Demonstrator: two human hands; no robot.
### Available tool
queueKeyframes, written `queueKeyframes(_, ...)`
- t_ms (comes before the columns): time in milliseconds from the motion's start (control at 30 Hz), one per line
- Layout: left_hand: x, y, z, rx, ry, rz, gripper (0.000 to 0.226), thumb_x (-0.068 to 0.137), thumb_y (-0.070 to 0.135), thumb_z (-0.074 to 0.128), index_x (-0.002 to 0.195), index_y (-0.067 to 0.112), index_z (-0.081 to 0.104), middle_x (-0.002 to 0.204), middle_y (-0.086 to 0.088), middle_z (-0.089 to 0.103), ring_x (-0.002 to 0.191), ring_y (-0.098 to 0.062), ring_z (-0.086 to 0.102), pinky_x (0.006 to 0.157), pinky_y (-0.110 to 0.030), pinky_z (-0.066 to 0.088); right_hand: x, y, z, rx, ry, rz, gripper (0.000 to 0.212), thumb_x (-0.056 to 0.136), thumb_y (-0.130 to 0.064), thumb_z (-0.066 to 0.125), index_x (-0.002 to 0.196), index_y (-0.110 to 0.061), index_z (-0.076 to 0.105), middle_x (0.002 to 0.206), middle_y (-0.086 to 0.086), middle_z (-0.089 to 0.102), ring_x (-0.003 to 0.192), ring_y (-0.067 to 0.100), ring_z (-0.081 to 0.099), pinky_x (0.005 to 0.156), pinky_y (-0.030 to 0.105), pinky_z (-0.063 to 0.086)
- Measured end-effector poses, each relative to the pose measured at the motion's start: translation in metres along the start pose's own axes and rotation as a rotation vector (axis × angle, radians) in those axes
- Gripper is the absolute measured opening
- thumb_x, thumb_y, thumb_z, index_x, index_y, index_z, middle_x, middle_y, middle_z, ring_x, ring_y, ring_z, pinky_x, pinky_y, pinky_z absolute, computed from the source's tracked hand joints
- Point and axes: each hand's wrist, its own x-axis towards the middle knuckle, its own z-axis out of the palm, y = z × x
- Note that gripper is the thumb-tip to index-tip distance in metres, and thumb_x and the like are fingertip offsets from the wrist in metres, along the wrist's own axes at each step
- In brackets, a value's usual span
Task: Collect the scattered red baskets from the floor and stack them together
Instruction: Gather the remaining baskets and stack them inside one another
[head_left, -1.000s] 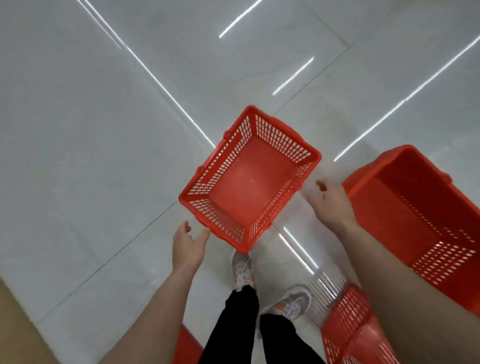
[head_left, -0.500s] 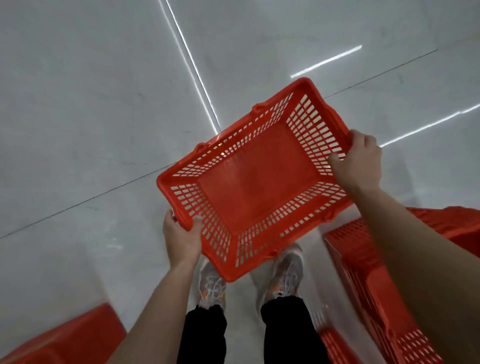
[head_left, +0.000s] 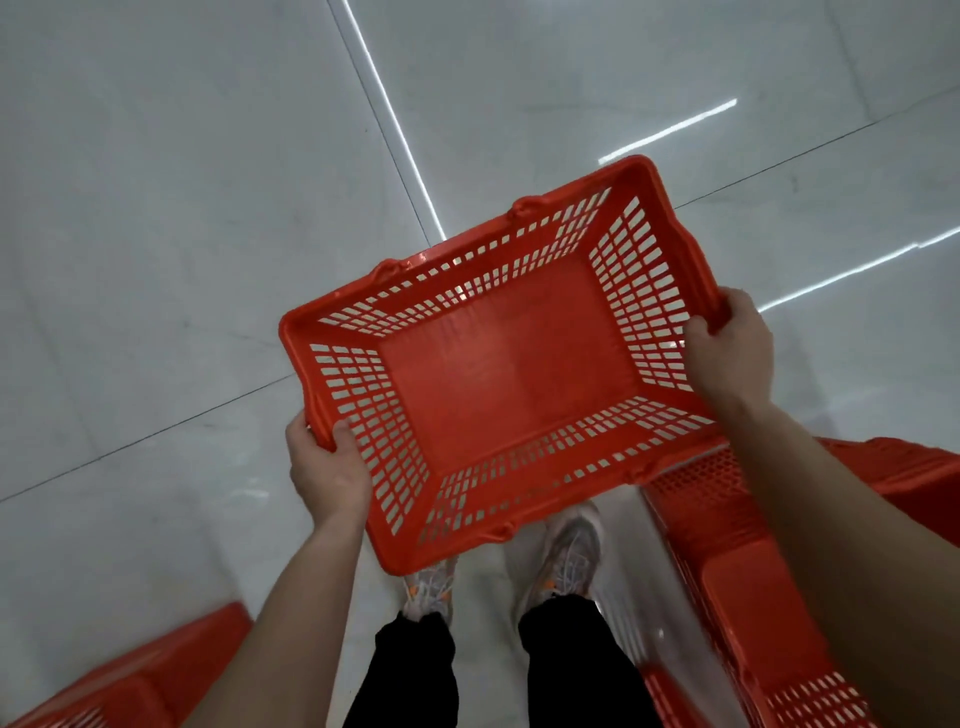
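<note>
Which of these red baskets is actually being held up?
The middle basket, gripped at its short ends by the left hand and right hand. The others sit low at the picture's right and bottom-left.

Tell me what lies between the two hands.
In the head view, only the red basket spans the gap: left hand grips one short rim, right hand the other.

Empty red basket (head_left: 498, 364) aloft, seemingly level
</note>
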Motion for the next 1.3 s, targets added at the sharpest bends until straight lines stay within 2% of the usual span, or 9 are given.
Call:
queueKeyframes(67, 0.001, 0.034, -0.027, 0.002, 0.01, 0.049, 0.032, 0.095, 0.029, 0.059, 0.126, 0.021, 0.056, 0.116, -0.001, 0.069, 0.104, -0.022, 0.065, 0.095, -0.037, 0.048, -0.016, -0.016, -0.031, 0.074, 0.016, 0.03, 0.047, 0.093, -0.031, 0.048, 0.137, -0.017, 0.051, 0.122, 0.004, 0.067, 0.092, 0.014, 0.061, 0.082, 0.031, 0.05)
queueKeyframes(167, -0.002, 0.092, -0.07, -0.014, 0.0, 0.144, 0.032, 0.093, 0.034, 0.061, 0.123, 0.023, 0.058, 0.112, 0.002, 0.07, 0.101, -0.021, 0.068, 0.095, -0.041, 0.052, -0.042, -0.039, -0.085, 0.185, 0.047, 0.084, 0.05, 0.091, -0.034, 0.048, 0.139, -0.019, 0.05, 0.121, -0.001, 0.066, 0.095, 0.016, 0.065, 0.085, 0.036, 0.055)
queueKeyframes(267, -0.013, 0.148, -0.108, -0.017, -0.039, 0.238, 0.034, 0.093, 0.041, 0.059, 0.123, 0.026, 0.058, 0.113, 0.004, 0.07, 0.098, -0.019, 0.069, 0.092, -0.047, 0.055, -0.074, -0.057, -0.138, 0.269, 0.123, 0.126, 0.05, 0.09, -0.033, 0.049, 0.138, -0.02, 0.052, 0.11, -0.011, 0.061, 0.092, 0.012, 0.062, 0.081, 0.028, 0.047)
queueKeyframes(433, -0.052, 0.224, -0.151, 0.003, -0.167, 0.389, 0.036, 0.092, 0.044, 0.06, 0.121, 0.023, 0.061, 0.113, 0.0, 0.071, 0.097, -0.023, 0.069, 0.091, -0.049, 0.055, -0.143, -0.055, -0.224, 0.403, 0.3, 0.243, 0.042, 0.09, -0.025, 0.051, 0.132, -0.018, 0.057, 0.104, -0.01, 0.062, 0.079, 0.0, 0.057, 0.068, 0.015, 0.041)
queueKeyframes(600, -0.128, 0.269, -0.158, 0.027, -0.365, 0.591, 0.032, 0.095, 0.038, 0.061, 0.121, 0.02, 0.064, 0.11, -0.001, 0.071, 0.09, -0.019, 0.069, 0.077, -0.032, 0.054, -0.232, -0.003, -0.296, 0.444, 0.49, 0.386, 0.038, 0.088, -0.018, 0.055, 0.125, -0.016, 0.062, 0.103, -0.005, 0.064, 0.094, 0.015, 0.058, 0.087, 0.029, 0.043)
queueKeyframes(767, -0.226, 0.276, -0.139, 0.092, -0.63, 0.741, 0.031, 0.094, 0.034, 0.062, 0.121, 0.021, 0.066, 0.104, 0.003, 0.072, 0.089, -0.015, 0.07, 0.083, -0.041, 0.058, -0.336, 0.081, -0.338, 0.444, 0.639, 0.564, 0.035, 0.088, -0.017, 0.057, 0.122, -0.018, 0.064, 0.094, -0.002, 0.065, 0.087, 0.02, 0.06, 0.079, 0.027, 0.039)
queueKeyframes(933, -0.324, 0.254, -0.099, 0.183, -0.825, 0.885, 0.032, 0.094, 0.033, 0.063, 0.124, 0.023, 0.064, 0.105, 0.008, 0.071, 0.083, -0.006, 0.069, 0.075, -0.03, 0.057, -0.419, 0.168, -0.35, 0.507, 0.778, 0.762, 0.037, 0.086, -0.013, 0.057, 0.122, -0.012, 0.066, 0.104, 0.009, 0.071, 0.096, 0.027, 0.064, 0.087, 0.036, 0.047)
queueKeyframes(1167, -0.425, 0.205, -0.038, 0.292, -0.932, 1.029, 0.034, 0.098, 0.035, 0.06, 0.131, 0.029, 0.057, 0.101, 0.017, 0.065, 0.077, -0.001, 0.066, 0.058, -0.016, 0.046, -0.467, 0.276, -0.334, 0.651, 0.865, 0.905, 0.042, 0.084, -0.011, 0.056, 0.126, -0.01, 0.063, 0.115, 0.008, 0.07, 0.109, 0.026, 0.064, 0.101, 0.041, 0.047)
queueKeyframes(1300, -0.449, 0.184, -0.004, 0.352, -0.928, 1.049, 0.038, 0.097, 0.035, 0.061, 0.134, 0.027, 0.055, 0.106, 0.012, 0.067, 0.079, -0.004, 0.067, 0.059, -0.02, 0.05, -0.458, 0.317, -0.316, 0.739, 0.854, 0.911, 0.042, 0.083, -0.011, 0.057, 0.125, -0.011, 0.063, 0.113, 0.005, 0.07, 0.106, 0.023, 0.065, 0.1, 0.04, 0.049)
